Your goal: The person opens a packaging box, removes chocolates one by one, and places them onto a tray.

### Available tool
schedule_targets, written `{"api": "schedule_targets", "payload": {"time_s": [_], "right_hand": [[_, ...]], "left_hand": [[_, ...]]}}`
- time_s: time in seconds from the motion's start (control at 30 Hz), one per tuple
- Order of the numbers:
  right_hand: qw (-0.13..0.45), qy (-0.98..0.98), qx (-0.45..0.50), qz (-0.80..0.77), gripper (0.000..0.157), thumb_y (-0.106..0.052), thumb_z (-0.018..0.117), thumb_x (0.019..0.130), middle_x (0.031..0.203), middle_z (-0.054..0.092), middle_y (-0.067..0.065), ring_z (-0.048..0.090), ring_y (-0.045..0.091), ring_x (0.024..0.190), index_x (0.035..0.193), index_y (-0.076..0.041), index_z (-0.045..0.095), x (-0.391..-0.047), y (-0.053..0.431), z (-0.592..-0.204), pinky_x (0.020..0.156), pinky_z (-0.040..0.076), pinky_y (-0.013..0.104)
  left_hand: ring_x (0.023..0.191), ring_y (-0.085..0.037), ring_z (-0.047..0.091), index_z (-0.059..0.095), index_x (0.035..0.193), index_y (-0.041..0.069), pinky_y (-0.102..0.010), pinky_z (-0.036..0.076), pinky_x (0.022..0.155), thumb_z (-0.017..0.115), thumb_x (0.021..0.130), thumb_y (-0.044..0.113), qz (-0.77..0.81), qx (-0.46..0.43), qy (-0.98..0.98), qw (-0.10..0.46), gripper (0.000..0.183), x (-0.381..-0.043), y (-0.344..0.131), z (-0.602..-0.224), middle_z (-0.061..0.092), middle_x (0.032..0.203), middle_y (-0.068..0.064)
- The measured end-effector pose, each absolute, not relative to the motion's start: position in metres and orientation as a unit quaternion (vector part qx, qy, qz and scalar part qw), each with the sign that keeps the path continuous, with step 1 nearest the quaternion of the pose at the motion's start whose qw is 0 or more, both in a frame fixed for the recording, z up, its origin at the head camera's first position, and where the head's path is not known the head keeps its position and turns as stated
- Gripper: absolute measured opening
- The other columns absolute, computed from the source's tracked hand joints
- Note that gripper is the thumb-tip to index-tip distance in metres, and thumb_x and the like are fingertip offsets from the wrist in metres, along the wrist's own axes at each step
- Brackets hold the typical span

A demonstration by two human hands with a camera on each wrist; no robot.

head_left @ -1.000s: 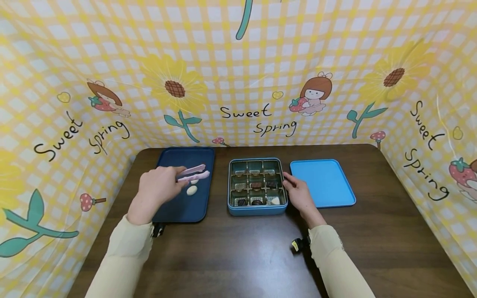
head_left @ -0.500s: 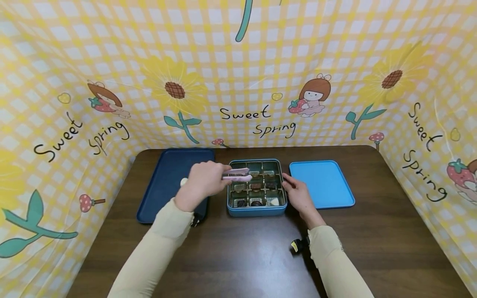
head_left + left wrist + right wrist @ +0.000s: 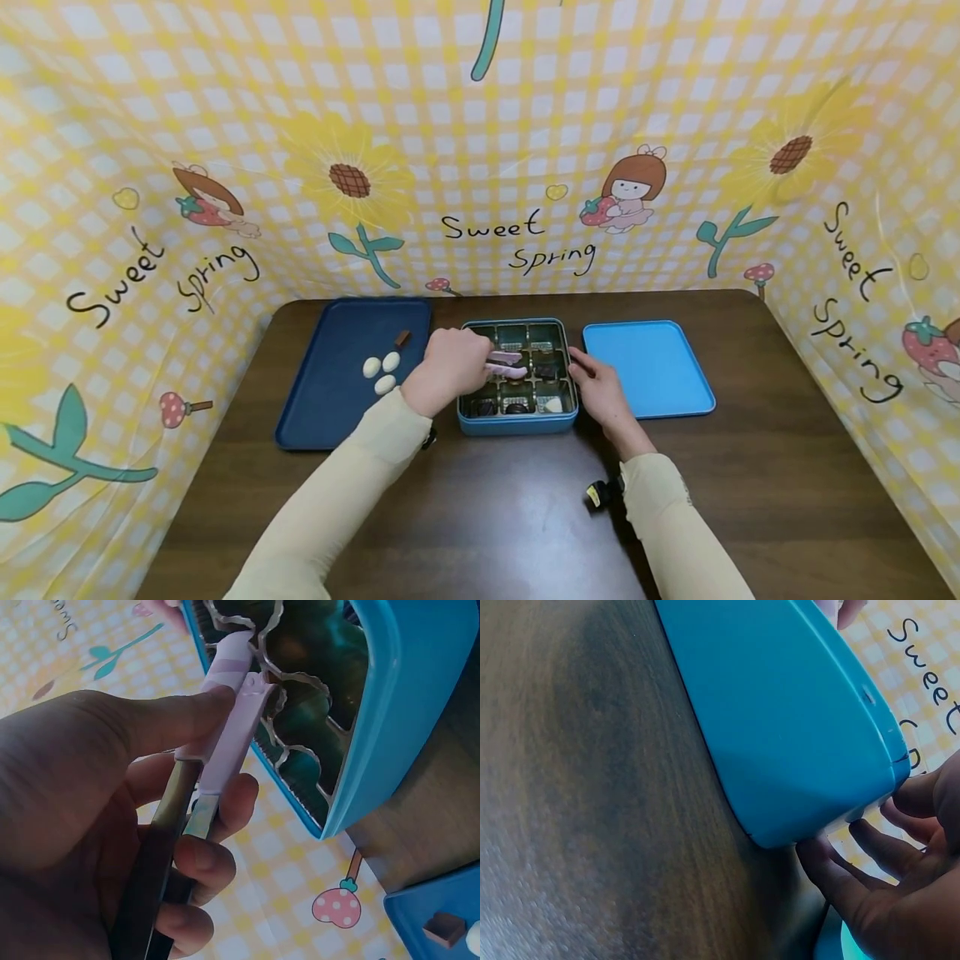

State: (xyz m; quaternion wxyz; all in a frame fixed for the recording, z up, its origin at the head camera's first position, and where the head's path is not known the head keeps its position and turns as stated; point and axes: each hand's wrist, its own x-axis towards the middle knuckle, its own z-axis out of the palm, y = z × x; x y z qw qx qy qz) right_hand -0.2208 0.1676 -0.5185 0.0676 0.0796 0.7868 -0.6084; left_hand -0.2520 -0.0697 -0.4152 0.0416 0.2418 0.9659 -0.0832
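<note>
My left hand [image 3: 456,365] grips pink-tipped tongs [image 3: 508,364], whose tips reach over the middle of the blue box [image 3: 517,426]. The left wrist view shows the thumb [image 3: 180,720] along one pink arm and curled fingers behind the other. The tongs' far ends overlap the box's divided insert. Dark chocolates [image 3: 517,408] and a white piece [image 3: 553,405] sit in the front row of cells, with another dark piece [image 3: 546,370] in the right middle cell. My right hand [image 3: 602,396] touches the box's right side, fingertips [image 3: 817,859] against its wall and rim.
On the left, a dark blue tray [image 3: 322,392] carries three white egg-shaped pieces [image 3: 386,384] and a brown block [image 3: 402,339]. A light blue lid-like tray [image 3: 652,367] lies right of the box. A checked cloth [image 3: 480,150] rises behind the brown table [image 3: 480,508].
From over the dark blue tray, my left hand has moved right with the tongs, bringing the tips over the box's middle. The tray's pieces are uncovered. The right hand has stayed at the box.
</note>
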Motion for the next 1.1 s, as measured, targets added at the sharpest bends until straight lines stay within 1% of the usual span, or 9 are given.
{"api": "schedule_targets", "payload": {"time_s": [0.1,0.2,0.27,0.37,0.43,0.63,0.87,1.03,1.1], "right_hand": [[0.066,0.79,0.078,-0.604,0.046,-0.022,0.044,0.11,0.158,0.04,0.014,0.037,0.031,0.144,0.156,-0.017,0.042,-0.221,0.168,-0.518,0.114,0.034,0.052],[0.066,0.793,0.079,-0.601,0.046,-0.022,0.045,0.11,0.158,0.04,0.013,0.036,0.031,0.145,0.155,-0.018,0.042,-0.221,0.168,-0.517,0.115,0.033,0.052],[0.067,0.793,0.082,-0.6,0.046,-0.023,0.045,0.11,0.158,0.04,0.013,0.036,0.031,0.145,0.155,-0.019,0.042,-0.221,0.168,-0.516,0.115,0.033,0.052],[0.066,0.794,0.08,-0.599,0.046,-0.023,0.045,0.11,0.158,0.039,0.014,0.036,0.032,0.145,0.156,-0.018,0.042,-0.221,0.168,-0.516,0.114,0.033,0.053],[0.065,0.792,0.08,-0.602,0.046,-0.023,0.045,0.11,0.158,0.04,0.014,0.037,0.032,0.144,0.156,-0.017,0.042,-0.221,0.168,-0.516,0.114,0.034,0.053],[0.058,0.785,0.074,-0.613,0.046,-0.021,0.046,0.109,0.156,0.043,0.013,0.039,0.029,0.144,0.155,-0.014,0.043,-0.222,0.168,-0.518,0.114,0.035,0.051],[0.061,0.784,0.08,-0.613,0.046,-0.022,0.046,0.109,0.156,0.043,0.012,0.04,0.028,0.142,0.155,-0.015,0.043,-0.222,0.169,-0.52,0.113,0.036,0.05],[0.058,0.786,0.08,-0.61,0.046,-0.022,0.046,0.109,0.156,0.044,0.013,0.041,0.029,0.141,0.154,-0.015,0.044,-0.222,0.169,-0.521,0.113,0.037,0.05],[0.055,0.789,0.077,-0.607,0.046,-0.022,0.046,0.109,0.155,0.044,0.013,0.041,0.029,0.142,0.154,-0.015,0.044,-0.222,0.169,-0.521,0.113,0.036,0.051]], "left_hand": [[0.062,-0.022,0.059,0.076,0.1,0.02,-0.041,0.049,0.055,0.069,0.095,0.036,-0.102,0.238,0.964,0.055,0.018,-0.254,-0.063,-0.414,0.068,0.079,-0.003],[0.063,-0.021,0.059,0.076,0.103,0.018,-0.041,0.05,0.055,0.067,0.096,0.033,-0.119,0.234,0.962,0.073,0.019,-0.255,-0.057,-0.414,0.068,0.082,-0.003],[0.066,-0.021,0.061,0.076,0.106,0.017,-0.041,0.052,0.057,0.066,0.097,0.032,-0.131,0.233,0.96,0.08,0.02,-0.256,-0.053,-0.414,0.07,0.085,-0.004],[0.074,-0.022,0.065,0.076,0.109,0.019,-0.041,0.055,0.062,0.065,0.097,0.029,-0.151,0.225,0.959,0.079,0.019,-0.255,-0.048,-0.413,0.072,0.091,-0.003],[0.077,-0.023,0.067,0.077,0.109,0.021,-0.041,0.055,0.063,0.066,0.097,0.028,-0.157,0.219,0.96,0.078,0.018,-0.254,-0.044,-0.412,0.073,0.092,-0.002],[0.071,-0.025,0.068,0.079,0.106,0.024,-0.041,0.056,0.061,0.066,0.098,0.024,-0.171,0.201,0.961,0.084,0.015,-0.252,-0.032,-0.409,0.073,0.085,-0.003],[0.077,-0.026,0.069,0.078,0.112,0.023,-0.045,0.058,0.075,0.065,0.097,0.032,-0.214,0.184,0.954,0.102,0.022,-0.251,-0.022,-0.411,0.075,0.091,-0.002],[0.083,-0.029,0.07,0.075,0.118,0.02,-0.047,0.057,0.083,0.064,0.098,0.034,-0.217,0.192,0.949,0.124,0.026,-0.253,-0.02,-0.419,0.075,0.097,-0.005],[0.085,-0.03,0.07,0.075,0.119,0.02,-0.047,0.057,0.084,0.064,0.099,0.032,-0.214,0.19,0.949,0.132,0.026,-0.255,-0.02,-0.42,0.075,0.098,-0.005]]}}
